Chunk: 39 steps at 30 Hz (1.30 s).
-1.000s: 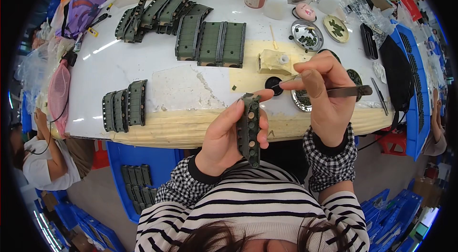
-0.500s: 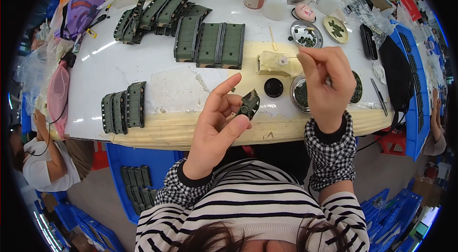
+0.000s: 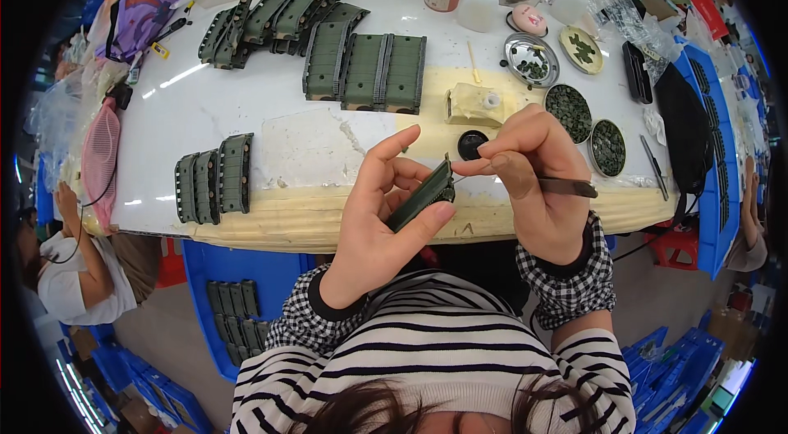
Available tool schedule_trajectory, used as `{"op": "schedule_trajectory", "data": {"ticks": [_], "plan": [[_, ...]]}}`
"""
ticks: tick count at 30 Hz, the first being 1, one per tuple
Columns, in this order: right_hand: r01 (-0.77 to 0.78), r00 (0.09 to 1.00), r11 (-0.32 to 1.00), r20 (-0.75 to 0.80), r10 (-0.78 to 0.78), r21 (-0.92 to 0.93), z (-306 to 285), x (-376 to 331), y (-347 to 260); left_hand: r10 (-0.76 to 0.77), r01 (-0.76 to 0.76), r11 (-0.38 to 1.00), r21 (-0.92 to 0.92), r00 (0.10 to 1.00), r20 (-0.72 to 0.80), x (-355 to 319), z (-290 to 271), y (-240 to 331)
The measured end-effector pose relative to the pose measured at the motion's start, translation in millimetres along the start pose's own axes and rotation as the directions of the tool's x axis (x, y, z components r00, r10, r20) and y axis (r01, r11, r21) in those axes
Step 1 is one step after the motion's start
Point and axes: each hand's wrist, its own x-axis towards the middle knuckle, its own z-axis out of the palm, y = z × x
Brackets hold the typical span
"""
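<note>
My left hand (image 3: 377, 216) is closed round a dark green moulded plastic part (image 3: 421, 197), long and narrow, which it holds tilted with one end raised. My right hand (image 3: 546, 179) pinches a slim dark tool (image 3: 568, 187); its flat end sticks out to the right of the palm, and I cannot make out its exact kind. The right fingertips are at the raised end of the part; whether they touch it I cannot tell. Just beyond them lies a round black cap (image 3: 471, 144). A cream-covered block (image 3: 469, 108) with a white nozzle stands behind the cap.
Rows of similar green parts (image 3: 382, 73) stand at the back left, with a smaller group (image 3: 212, 179) nearer. Round tins of small green pieces (image 3: 568, 112) are at right, near a metal dish (image 3: 530, 60) and tweezers (image 3: 652, 156). A blue tray (image 3: 201, 286) sits below the table edge.
My right hand has come down and left from the white nozzle to the green part. My left hand has turned the part so its long side shows. The tins at right are uncovered to view.
</note>
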Motion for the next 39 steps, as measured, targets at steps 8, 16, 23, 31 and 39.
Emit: {"op": "schedule_trajectory", "data": {"ticks": [8, 16, 23, 31, 39], "plan": [[-0.010, 1.000, 1.000, -0.012, 0.010, 0.006, 2.4, 0.4, 1.0, 0.004, -0.004, 1.000, -0.012, 1.000, 0.006, 0.5, 0.8, 0.4], [-0.115, 0.987, 0.968, -0.084, 0.136, 0.224, 2.2, 2.8, -4.0, -0.002, 0.006, 0.996, -0.094, 0.999, 0.047, 1.5, -3.7, -3.6], [0.005, 0.970, 0.867, -0.210, -0.126, -0.499, -19.4, 23.7, 22.9, -0.008, 0.068, 0.960, -0.271, 0.976, 0.219, 1.5, -16.7, -25.7], [0.085, 0.989, 0.786, -0.044, -0.141, -0.612, -23.5, 23.0, 39.4, 0.047, 0.043, 0.952, -0.304, 0.958, 0.284, 1.8, -20.4, -25.0], [0.015, 0.985, 0.783, -0.125, -0.119, -0.622, -26.3, 14.7, 6.6, 0.001, 0.159, 0.791, -0.591, 0.965, 0.260, -0.7, -15.6, -12.5]]}}
